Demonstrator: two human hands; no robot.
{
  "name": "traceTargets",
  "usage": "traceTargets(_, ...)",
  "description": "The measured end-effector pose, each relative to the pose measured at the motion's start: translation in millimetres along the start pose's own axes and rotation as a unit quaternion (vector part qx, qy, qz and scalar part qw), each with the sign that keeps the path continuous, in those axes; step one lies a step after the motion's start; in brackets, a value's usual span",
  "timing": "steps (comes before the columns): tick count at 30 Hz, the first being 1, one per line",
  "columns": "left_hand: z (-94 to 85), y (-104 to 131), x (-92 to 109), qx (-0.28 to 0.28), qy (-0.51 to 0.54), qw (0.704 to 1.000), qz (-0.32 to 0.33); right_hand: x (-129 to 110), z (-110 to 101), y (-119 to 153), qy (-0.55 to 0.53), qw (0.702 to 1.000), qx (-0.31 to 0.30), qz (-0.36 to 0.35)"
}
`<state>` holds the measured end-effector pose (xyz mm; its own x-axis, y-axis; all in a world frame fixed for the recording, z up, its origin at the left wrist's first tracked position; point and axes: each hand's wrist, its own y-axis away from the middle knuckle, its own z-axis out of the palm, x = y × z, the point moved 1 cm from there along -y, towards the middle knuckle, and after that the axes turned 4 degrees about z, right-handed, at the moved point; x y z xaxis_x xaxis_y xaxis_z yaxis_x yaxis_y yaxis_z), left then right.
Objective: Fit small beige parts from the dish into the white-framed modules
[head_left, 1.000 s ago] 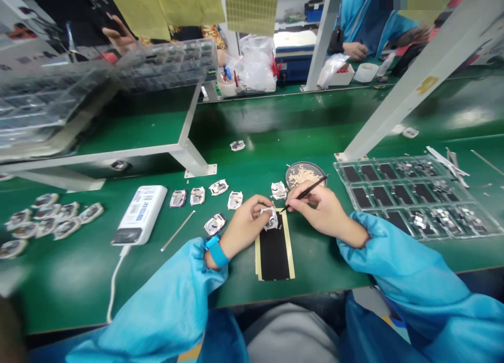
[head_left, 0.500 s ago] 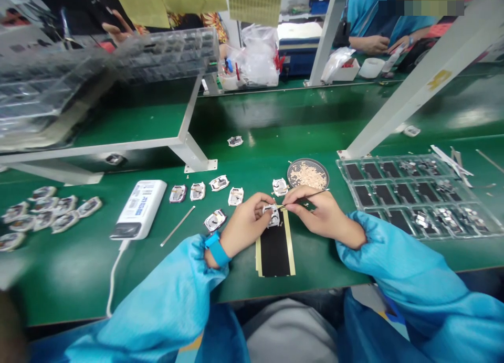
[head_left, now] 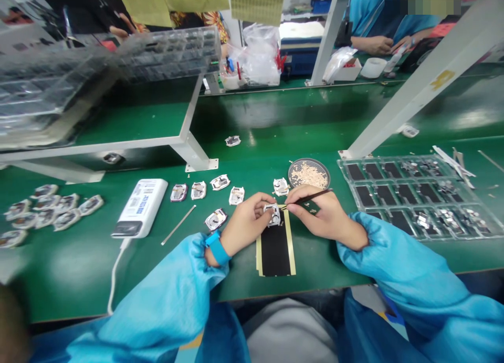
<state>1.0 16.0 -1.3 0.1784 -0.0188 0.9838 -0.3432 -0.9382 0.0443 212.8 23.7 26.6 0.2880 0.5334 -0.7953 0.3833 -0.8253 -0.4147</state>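
Observation:
Between the fingers of my left hand (head_left: 252, 216) is a small silver-white watch case (head_left: 272, 215), its inner side showing. My right hand (head_left: 315, 216) grips dark tweezers (head_left: 313, 196), whose tip reaches the right edge of that case. Both hands are over the top end of a black mat (head_left: 274, 253) with pale yellow edges. A similar watch case (head_left: 281, 187) lies just beyond my fingers. Next to it, a round dark dish (head_left: 308, 174) holds many small beige pieces. Another open case (head_left: 216, 219) rests left of my left wrist.
A clear compartment tray (head_left: 405, 195) with black pads and small metal parts sits at right. A white power bank (head_left: 139, 208) with a cable lies left, beyond a thin strip (head_left: 178, 225). Several cases (head_left: 45, 208) cluster far left. A metal shelf (head_left: 149, 141) and a slanted post (head_left: 417, 74) rise behind.
My hands stay almost in place over the mat. The tweezers have tilted slightly in my right hand, their tip still at the watch case. The whole view has shifted a little.

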Motion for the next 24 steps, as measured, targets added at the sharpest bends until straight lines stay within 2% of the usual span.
traceTargets(10, 0.6, 1.7, 1.2, -0.006, 0.015, 1.000, -0.011, 1.8, 5.9, -0.5, -0.027, 0.997, -0.038, 0.058)
traceTargets(14, -0.5, 0.3, 0.1, -0.001, 0.031, 0.999, -0.019, 8.3, 4.5, -1.5, -0.120, 0.980, -0.053, 0.147)
traceTargets(17, -1.7, -0.7, 1.1, -0.002, 0.035, 0.999, -0.023, 13.8, -2.3, -4.5, -0.189, 0.952, -0.102, 0.216)
traceTargets(21, -2.1, -0.4, 2.7, -0.008, 0.030, 0.999, -0.026, 15.9, -12.8, -7.7, -0.204, 0.942, -0.159, 0.216)
traceTargets(24, -2.2, -0.6, 2.2, -0.004, 0.024, 0.999, -0.027, 14.8, -17.4, -8.8, -0.206, 0.941, -0.162, 0.215)
